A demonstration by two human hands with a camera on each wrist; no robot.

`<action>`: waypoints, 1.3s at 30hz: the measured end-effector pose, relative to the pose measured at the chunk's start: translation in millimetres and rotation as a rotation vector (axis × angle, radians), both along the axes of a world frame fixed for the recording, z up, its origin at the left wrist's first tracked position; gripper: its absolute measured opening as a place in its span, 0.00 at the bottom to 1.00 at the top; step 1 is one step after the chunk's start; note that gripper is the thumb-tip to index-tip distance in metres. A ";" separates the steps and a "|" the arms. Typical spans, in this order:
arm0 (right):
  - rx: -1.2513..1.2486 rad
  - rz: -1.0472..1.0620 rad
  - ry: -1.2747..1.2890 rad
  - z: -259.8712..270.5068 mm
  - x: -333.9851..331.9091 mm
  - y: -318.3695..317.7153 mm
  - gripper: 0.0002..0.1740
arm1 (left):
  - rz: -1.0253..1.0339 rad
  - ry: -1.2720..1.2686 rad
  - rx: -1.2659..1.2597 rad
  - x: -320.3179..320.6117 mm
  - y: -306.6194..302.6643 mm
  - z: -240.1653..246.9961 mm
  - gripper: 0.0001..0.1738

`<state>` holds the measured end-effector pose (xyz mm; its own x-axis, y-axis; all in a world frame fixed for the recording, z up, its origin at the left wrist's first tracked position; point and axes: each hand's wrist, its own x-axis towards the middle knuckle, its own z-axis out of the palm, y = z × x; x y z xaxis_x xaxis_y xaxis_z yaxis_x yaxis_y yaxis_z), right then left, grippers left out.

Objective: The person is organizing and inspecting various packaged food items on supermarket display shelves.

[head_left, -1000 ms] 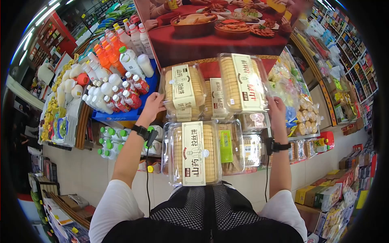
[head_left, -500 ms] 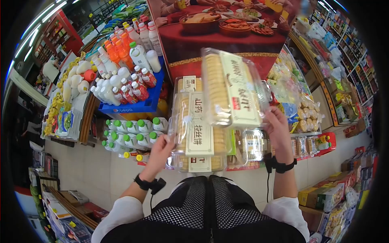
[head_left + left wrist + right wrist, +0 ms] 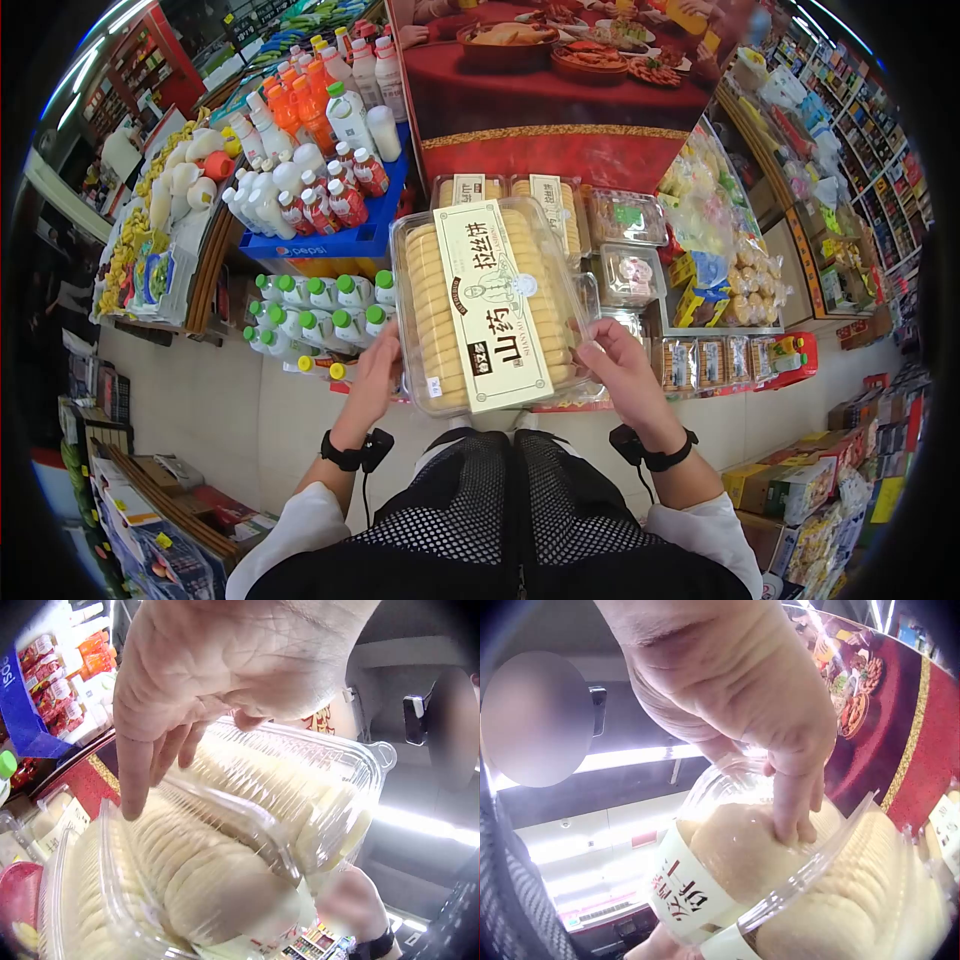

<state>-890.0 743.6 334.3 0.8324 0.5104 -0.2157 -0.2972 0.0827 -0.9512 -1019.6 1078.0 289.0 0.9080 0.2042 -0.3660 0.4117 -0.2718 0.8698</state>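
In the head view, a clear box of round pastries (image 3: 432, 310) with a cream label lies slightly tilted between both hands, near the body. My left hand (image 3: 368, 385) grips its left edge and my right hand (image 3: 632, 378) its right edge, thumb up. The left wrist view has my left hand (image 3: 232, 664) with fingers bent down over the side of the clear box (image 3: 307, 810); a second pastry box (image 3: 187, 862) lies close against it. From the right wrist, my right hand (image 3: 735, 682) curls round the box (image 3: 739, 847), beside another (image 3: 840, 915). Their undersides are hidden.
More pastry boxes (image 3: 550, 195) stand behind, below a red poster (image 3: 550, 110). At left are a blue crate (image 3: 310, 245) of bottles and green-capped bottles (image 3: 345, 325). Packaged food (image 3: 630, 275) and bagged buns (image 3: 750, 295) lie at right.
The raised, tilted box from the right hand has come down and toward the body, its label now turned the other way up. Both hands flank it; the left hand has shifted left.
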 end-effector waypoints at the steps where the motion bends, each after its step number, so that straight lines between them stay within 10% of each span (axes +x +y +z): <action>1: -0.024 0.019 -0.039 0.3 -0.8 -0.1 0.10 | 0.000 -0.003 -0.001 5.9 -4.6 7.3 0.28; 3: -0.051 0.072 -0.063 13.9 -5.7 -2.8 0.11 | 0.101 -0.541 -0.311 19.4 -19.4 15.5 0.31; 25: -0.327 0.313 -0.233 8.8 25.9 -8.2 0.16 | -0.106 -0.473 -0.373 43.5 -2.9 24.9 0.35; 30: -0.010 -0.090 -0.735 0.1 66.1 -6.2 0.09 | -0.144 -0.563 -0.333 90.1 -9.0 55.8 0.35; 33: 0.143 -0.055 -0.199 28.0 96.3 -14.5 0.05 | -0.222 -0.632 -0.204 130.9 -23.2 84.1 0.33; 39: 0.216 -0.098 -0.075 -9.4 197.9 -54.2 0.04 | -0.112 -0.415 0.099 124.4 19.8 63.1 0.37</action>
<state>-692.1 689.4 324.9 0.8900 0.4537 -0.0459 -0.2068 0.3119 -0.9273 -895.3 1097.8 352.1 0.9925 0.1114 0.0512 -0.0043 -0.3856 0.9227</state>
